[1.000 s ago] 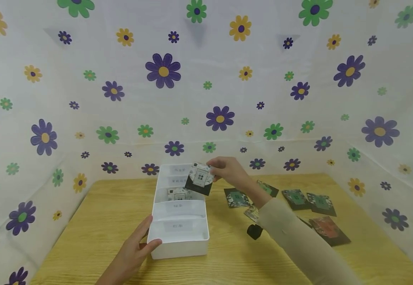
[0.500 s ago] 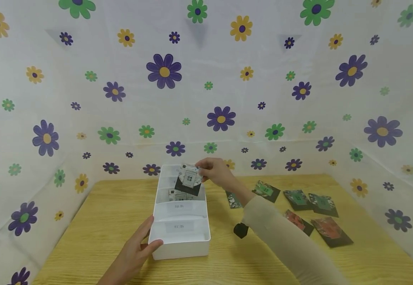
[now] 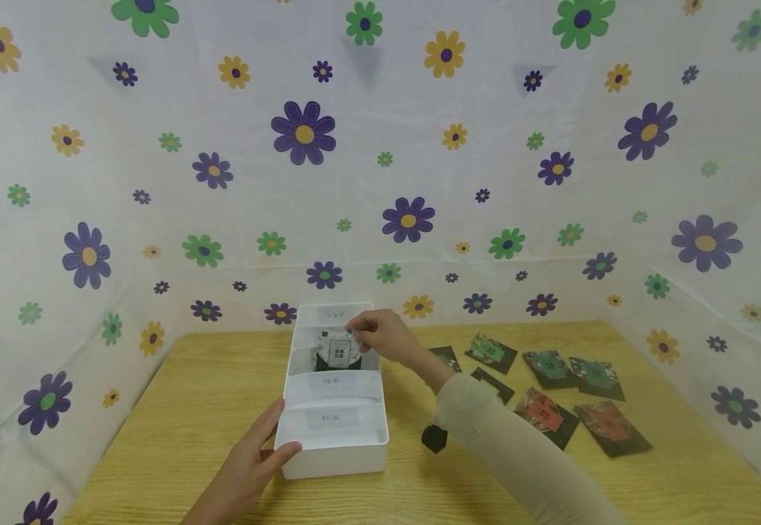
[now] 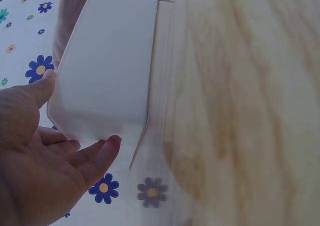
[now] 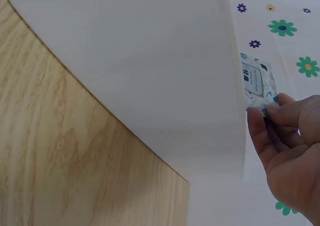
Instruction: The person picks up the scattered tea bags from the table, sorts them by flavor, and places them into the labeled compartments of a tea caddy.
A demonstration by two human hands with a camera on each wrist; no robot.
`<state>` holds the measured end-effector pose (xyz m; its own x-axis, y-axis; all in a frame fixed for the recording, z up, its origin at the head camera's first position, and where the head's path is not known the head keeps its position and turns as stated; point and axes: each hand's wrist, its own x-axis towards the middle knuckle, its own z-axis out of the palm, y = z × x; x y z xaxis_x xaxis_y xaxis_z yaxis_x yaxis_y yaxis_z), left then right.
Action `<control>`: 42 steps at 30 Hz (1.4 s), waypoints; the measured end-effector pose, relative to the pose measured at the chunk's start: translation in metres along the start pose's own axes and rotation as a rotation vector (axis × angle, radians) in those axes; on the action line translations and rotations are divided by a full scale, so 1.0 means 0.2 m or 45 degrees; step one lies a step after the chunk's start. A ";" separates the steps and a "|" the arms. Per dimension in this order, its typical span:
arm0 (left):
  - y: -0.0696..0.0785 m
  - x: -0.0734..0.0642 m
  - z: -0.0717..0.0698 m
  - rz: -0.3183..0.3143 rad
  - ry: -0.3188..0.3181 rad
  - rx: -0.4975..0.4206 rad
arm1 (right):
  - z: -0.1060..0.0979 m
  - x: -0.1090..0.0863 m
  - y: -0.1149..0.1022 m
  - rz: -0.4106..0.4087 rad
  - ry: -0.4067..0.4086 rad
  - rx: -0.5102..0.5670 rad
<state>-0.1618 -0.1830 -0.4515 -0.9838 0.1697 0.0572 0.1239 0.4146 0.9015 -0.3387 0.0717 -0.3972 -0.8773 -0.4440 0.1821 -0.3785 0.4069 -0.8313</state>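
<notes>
My right hand pinches the upper right edge of a square tea sachet, white patterned with a black lower band. The sachet's lower end is down inside the middle compartment of a white divided box. In the right wrist view, thumb and fingers hold that sachet past the box's wall. My left hand grips the near left corner of the box, thumb on the front rim and fingers along the side. Another white sachet, seen earlier in that compartment, is hidden behind the held one.
Right of the box lie several flat sachets, among them a green one and a red one. The box's dividers carry printed labels. A small black object hangs under the right forearm. A flowered cloth encloses the wooden table.
My right hand has moved left and down, bringing the sachet from above the box's right side into the middle compartment. My left hand stays at the box's corner.
</notes>
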 end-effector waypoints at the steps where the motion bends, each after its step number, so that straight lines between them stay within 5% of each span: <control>1: 0.00 0.00 0.00 0.000 -0.002 0.003 | 0.01 0.00 0.00 -0.004 -0.008 -0.014; 20: -0.02 0.00 0.01 -0.013 -0.014 -0.019 | 0.13 -0.07 0.01 -0.083 -0.033 -0.323; 29: -0.02 0.00 0.01 0.003 0.001 -0.012 | 0.15 -0.08 0.03 -0.306 0.005 -0.617; 42: -0.01 0.01 0.01 0.025 0.003 -0.026 | 0.03 -0.15 0.01 -0.259 0.008 -0.494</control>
<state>-0.1629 -0.1817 -0.4544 -0.9815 0.1758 0.0760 0.1407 0.3927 0.9088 -0.3111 0.0807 -0.4083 -0.7747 -0.5417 0.3262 -0.6257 0.5821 -0.5193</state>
